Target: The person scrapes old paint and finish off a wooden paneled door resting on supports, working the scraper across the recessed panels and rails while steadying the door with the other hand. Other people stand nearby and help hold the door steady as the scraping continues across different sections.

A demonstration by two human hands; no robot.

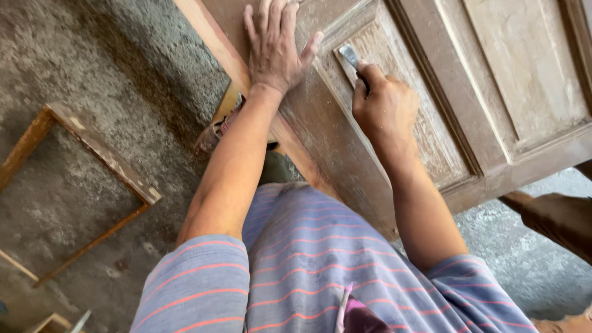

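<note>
A brown wooden panelled door (493, 80) lies flat in front of me, its paint partly stripped. My left hand (274, 43) rests flat on the door's frame near its left edge, fingers spread. My right hand (383, 108) grips a scraper (349, 57), whose metal blade sticks out past my fingers and touches the raised panel at its upper left corner. The tool's handle is hidden inside my fist.
A wooden frame (98, 154) lies on the rough concrete floor (92, 61) to the left. My sandalled foot (213, 132) shows under the door's edge. A dark wooden piece (558, 222) sits at the right edge. My striped shirt fills the lower view.
</note>
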